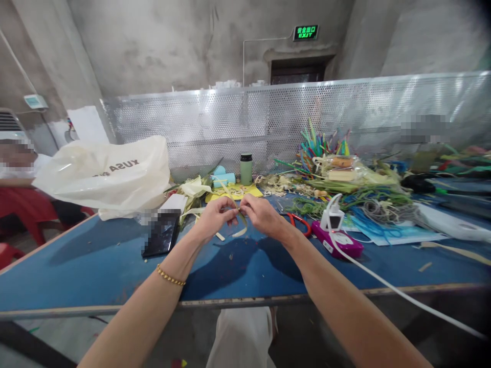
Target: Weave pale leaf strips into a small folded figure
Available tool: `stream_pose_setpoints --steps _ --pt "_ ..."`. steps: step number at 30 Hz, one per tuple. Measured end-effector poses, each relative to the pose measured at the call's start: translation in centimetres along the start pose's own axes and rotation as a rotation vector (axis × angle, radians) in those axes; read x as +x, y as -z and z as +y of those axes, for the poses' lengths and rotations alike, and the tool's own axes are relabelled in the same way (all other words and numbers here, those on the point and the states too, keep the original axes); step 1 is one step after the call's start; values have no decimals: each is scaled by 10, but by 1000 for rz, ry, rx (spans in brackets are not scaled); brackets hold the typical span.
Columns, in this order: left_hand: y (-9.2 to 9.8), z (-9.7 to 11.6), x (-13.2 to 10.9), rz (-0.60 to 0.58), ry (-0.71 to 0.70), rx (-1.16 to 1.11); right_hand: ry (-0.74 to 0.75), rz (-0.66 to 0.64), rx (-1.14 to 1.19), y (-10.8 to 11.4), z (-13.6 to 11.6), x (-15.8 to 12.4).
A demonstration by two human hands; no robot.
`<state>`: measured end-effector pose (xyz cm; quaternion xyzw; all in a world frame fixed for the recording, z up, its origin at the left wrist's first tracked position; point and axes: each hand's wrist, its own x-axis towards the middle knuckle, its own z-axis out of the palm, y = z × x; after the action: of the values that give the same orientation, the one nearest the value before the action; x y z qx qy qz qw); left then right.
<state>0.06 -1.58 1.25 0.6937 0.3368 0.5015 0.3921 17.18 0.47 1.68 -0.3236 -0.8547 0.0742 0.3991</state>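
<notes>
We hold a pale strip (241,232) at the near middle of the blue table (103,260), our left hand (219,215) and our right hand (263,213) both pinched on it, fingertips nearly meeting; one end curls down toward six o'clock. From our hands, we see a green bottle (246,171) at twelve, scissors (308,227) at three, a purple box (347,247) nearer four, a phone (163,236) between eight and nine, and a white bag (111,174) toward ten.

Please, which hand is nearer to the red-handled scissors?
Right. The right hand is just to the left of the scissors; the left hand is farther left, beyond the right hand.
</notes>
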Motion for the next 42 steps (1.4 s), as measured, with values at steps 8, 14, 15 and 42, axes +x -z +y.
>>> stream_pose_setpoints --steps 8,14,15,42 --pt "-3 -1 1 118 7 -192 27 223 -128 6 -1 2" --pt "-2 -10 4 237 25 -265 -103 146 106 -3 -6 3" --pt "-3 -10 4 222 22 -285 -151 109 193 -6 -7 3" --pt "-8 -3 4 317 48 -257 -281 195 609 -16 -14 6"
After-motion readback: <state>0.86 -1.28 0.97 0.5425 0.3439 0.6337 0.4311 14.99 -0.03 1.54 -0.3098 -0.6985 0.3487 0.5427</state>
